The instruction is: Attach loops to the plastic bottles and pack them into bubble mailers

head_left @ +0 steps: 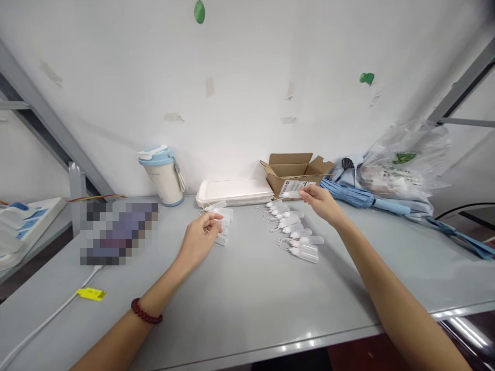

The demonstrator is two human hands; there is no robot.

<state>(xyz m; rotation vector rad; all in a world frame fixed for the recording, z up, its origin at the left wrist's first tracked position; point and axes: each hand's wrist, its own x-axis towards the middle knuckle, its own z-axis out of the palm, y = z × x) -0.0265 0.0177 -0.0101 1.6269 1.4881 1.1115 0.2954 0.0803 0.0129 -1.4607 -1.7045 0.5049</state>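
My left hand rests on the grey table with its fingers curled round a small clear plastic bottle from a little pile of bottles. My right hand is stretched forward and pinches another small clear bottle just in front of an open cardboard box. Below that hand lies a row of several small clear bottles with white caps.
A stack of white trays stands at the back, with a light-blue lidded jug to its left. A blue umbrella, cloth and a plastic bag fill the back right. A white cable with a yellow tag runs at the left.
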